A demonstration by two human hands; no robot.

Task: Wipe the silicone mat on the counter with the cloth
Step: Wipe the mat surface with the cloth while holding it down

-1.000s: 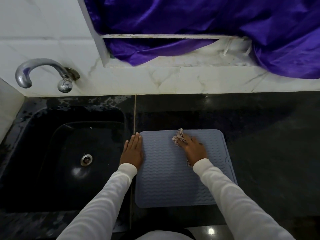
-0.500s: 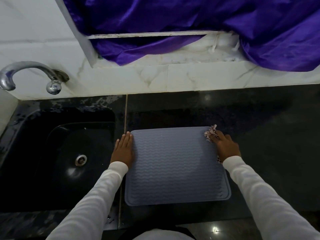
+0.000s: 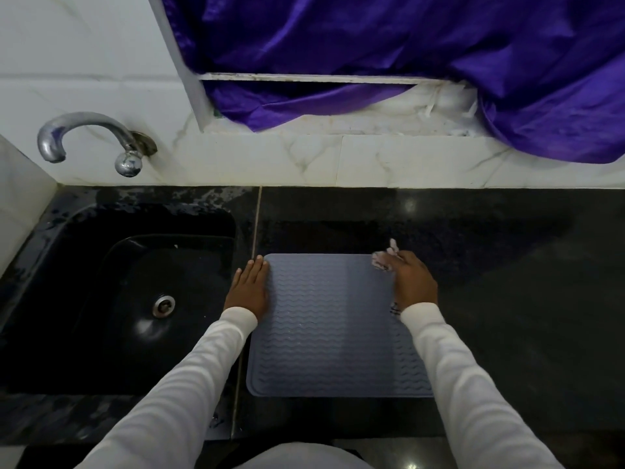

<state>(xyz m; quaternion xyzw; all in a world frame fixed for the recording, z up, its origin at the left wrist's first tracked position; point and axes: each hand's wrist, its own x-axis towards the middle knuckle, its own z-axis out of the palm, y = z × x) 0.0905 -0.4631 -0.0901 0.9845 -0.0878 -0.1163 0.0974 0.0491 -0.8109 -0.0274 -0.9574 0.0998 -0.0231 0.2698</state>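
Now | right hand (image 3: 414,282) presses cloth (image 3: 384,258), mat (image 3: 331,333) corner | markings unreadable

One head-worn camera looks steeply down from above the counter (image 3: 507,299). It sits close, facing the wall behind the counter.

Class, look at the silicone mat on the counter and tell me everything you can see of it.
The silicone mat is a grey-blue rectangle with rounded corners, a plain border and rows of raised wavy ridges. It looks soft and matte. It lies flat on the dark counter, just right of the sink. The left hand rests flat at its left edge. The right hand holds a cloth against its far right corner, and the right sleeve hides part of its right edge.
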